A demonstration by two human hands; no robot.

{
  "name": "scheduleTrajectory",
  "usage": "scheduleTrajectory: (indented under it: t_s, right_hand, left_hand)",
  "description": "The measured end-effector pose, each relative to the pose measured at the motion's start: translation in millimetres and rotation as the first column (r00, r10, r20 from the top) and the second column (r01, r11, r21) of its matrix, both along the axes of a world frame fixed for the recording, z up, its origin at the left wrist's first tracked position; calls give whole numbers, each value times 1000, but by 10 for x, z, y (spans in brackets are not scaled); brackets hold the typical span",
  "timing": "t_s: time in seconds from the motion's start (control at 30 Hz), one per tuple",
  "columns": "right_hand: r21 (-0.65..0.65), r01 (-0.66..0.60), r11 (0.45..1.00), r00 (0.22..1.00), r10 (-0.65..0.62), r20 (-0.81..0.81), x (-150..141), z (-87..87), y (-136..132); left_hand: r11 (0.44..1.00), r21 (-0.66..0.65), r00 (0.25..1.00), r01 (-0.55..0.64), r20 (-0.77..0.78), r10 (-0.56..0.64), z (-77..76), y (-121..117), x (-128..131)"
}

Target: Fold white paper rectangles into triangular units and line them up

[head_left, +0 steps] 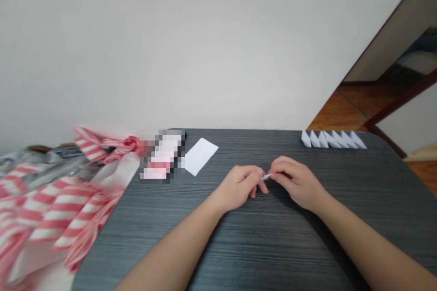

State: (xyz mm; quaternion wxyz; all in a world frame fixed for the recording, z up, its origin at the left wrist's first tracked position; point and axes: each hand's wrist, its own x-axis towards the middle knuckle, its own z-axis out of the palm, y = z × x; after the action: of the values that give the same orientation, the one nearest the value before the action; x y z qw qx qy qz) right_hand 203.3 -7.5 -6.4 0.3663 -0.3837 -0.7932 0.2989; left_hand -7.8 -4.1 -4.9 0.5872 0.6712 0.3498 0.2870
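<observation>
**Item 1.** A narrow folded strip of white paper (266,177), small and partly hidden by the fingers, sits near the middle of the table, between both hands. Its exact folds cannot be made out at this resolution.

**Item 2.** The person's left hand (237,187) is closed narrowly, with curled fingers pinching the strip's left end.

**Item 3.** The person's right hand (295,182) is also closed narrowly, gripping the strip's right end. Its fingertips are close to those of the left hand.

**Item 4.** A dark grey wood-grain table (273,241) carries the following pieces.

**Item 5.** A row of about seven white folded paper triangles (332,139) stands along the far edge, near the far right corner, each one overlapping the next.

**Item 6.** A flat white rectangular paper sheet (200,156) lies angled near the far edge, left of centre and well apart from the hands.

**Item 7.** A pink-and-white rectangular object (162,157), too pixelated to identify, sits at the far left corner, just beside the sheet.

**Item 8.** A mass of red-and-white striped material (58,209), gathered into a knot at its far end, lies along the table's left edge, apparently plastic or cloth.

**Item 9.** An orange-brown wooden floor (344,109) shows beyond the far right corner.
</observation>
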Motion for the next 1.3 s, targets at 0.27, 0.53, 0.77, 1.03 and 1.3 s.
scheduleTrajectory:
  t_s: [0.27,0.53,0.77,1.03,1.3]
  right_hand:
    - [-125,66,990,996,-72,-46,-9,-36,-15]
    - [-170,62,983,991,-81,-108,-15,-56,-10]
    - [-149,94,984,989,-110,-103,-18,-53,3]
    - [-126,134,983,989,-142,-51,-26,-30,5]
    - [-132,157,979,986,-163,-42,-42,-18,-5]
  left_hand:
    - [1000,1,999,2,-47,-2,14,-27,31]
    - [995,103,991,-12,-134,26,8,-29,47]
    - [991,111,983,-70,-163,88,-11,-20,67]
    - [987,115,979,-109,-158,127,-47,-22,77]
    - [981,154,973,-118,-179,145,-51,-22,70]
